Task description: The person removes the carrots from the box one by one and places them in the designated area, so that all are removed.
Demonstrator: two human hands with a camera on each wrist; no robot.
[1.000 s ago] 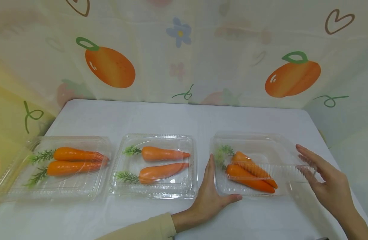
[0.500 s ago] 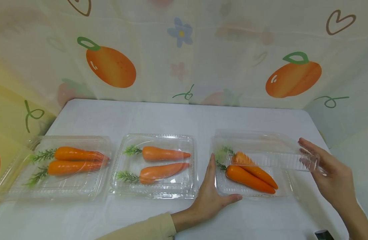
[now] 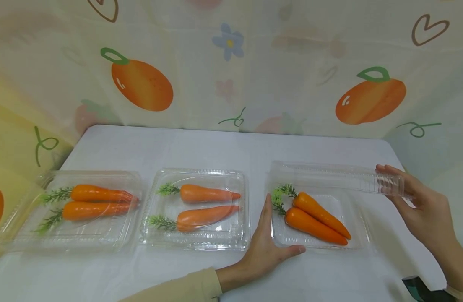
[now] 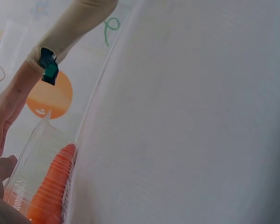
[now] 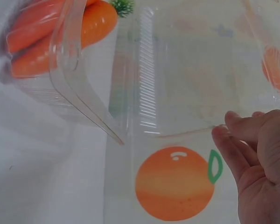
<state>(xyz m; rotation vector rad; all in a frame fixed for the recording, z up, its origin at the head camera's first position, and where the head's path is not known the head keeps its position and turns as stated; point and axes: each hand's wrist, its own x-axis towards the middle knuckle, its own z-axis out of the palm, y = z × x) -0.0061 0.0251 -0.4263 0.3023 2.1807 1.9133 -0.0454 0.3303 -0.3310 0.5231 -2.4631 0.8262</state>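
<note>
A clear plastic clamshell container (image 3: 354, 237) sits at the right, its hinged lid (image 3: 329, 176) swung up at the back. Two orange carrots (image 3: 316, 224) with green tops lie side by side in its base. My right hand (image 3: 420, 205) pinches the lid's right edge between thumb and fingers, as the right wrist view also shows with the lid (image 5: 196, 88) tilted upright. Straight-fingered, my left hand (image 3: 259, 247) rests along the base's left side, thumb spread toward the front edge. In the left wrist view, a carrot (image 4: 53, 186) shows through the ribbed plastic wall.
Left of my left hand stands a closed clear container (image 3: 193, 243) with two carrots. Another clear container (image 3: 84, 243) with two carrots lies at the far left. A fruit-printed curtain (image 3: 201, 84) hangs behind the white table (image 3: 201, 147).
My right hand has raised the lid up and back, uncovering the two carrots in the right container. My left hand has stayed in place at the container's left side.
</note>
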